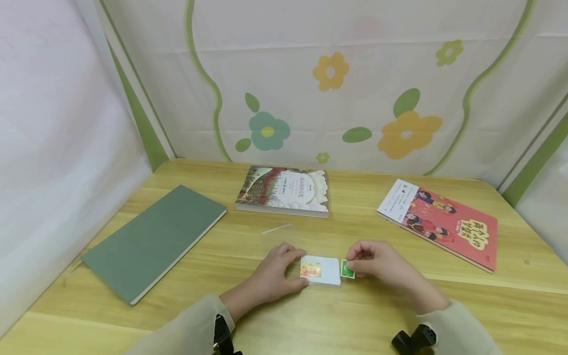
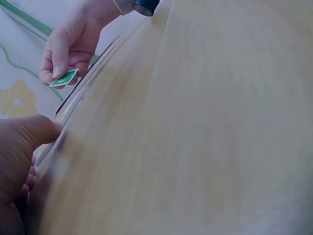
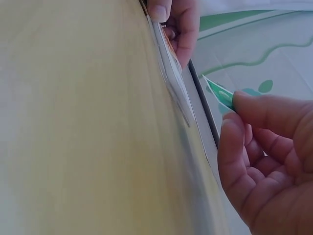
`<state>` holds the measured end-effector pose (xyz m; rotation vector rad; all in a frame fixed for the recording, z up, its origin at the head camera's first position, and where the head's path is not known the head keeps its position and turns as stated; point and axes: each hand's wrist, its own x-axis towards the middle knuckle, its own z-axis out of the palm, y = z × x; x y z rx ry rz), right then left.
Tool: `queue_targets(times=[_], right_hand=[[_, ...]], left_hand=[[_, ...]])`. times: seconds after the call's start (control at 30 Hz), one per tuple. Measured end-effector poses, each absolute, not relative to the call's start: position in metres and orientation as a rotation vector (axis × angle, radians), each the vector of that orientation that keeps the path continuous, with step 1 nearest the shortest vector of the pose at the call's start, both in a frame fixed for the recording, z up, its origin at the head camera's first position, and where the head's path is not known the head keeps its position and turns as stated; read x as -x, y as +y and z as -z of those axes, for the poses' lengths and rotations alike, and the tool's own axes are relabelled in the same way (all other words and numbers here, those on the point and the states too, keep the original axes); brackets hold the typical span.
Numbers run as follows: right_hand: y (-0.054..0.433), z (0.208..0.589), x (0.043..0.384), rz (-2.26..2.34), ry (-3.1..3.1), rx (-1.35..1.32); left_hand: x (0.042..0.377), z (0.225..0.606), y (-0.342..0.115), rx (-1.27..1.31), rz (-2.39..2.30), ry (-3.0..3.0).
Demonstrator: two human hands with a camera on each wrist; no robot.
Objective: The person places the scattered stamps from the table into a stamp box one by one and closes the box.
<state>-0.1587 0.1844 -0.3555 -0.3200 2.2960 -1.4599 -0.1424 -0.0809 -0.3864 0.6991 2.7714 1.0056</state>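
A flat white rectangular block with rounded corners (image 1: 330, 270), like a small stack of cards, lies on the wooden table. On its left part sits a small orange-and-gold stamp-like piece (image 1: 310, 269). My left hand (image 1: 275, 276) grips the block's left end, thumb on the near edge and fingers at the far edge. Between thumb and fingers my right hand (image 1: 377, 261) pinches a small green square with a white border (image 1: 348, 269), like a stamp or sticker. In the right wrist view this green square (image 3: 221, 95) is held tilted, above the table, just past the block's right end.
Behind my left hand lies a clear plastic sheet (image 1: 279, 235). A green hardcover book (image 1: 155, 241) is at the left, a book with a white label (image 1: 284, 191) at the back, and a red book (image 1: 457, 224) at the right. A flowered curtain (image 1: 301, 88) hangs behind the table.
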Motion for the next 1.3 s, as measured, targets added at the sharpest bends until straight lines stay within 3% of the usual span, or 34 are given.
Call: queue_targets(times=[0.57,1.3], right_hand=[[0.156,0.361,0.162,1.521,2.249,0.341],[0.133,0.365,0.153,1.203,2.692,0.485]], left_hand=[[0.143,0.385,-0.081,-0.688,-1.027,2.767],[0.143,0.387,-0.081,-0.689,-1.029,2.763]])
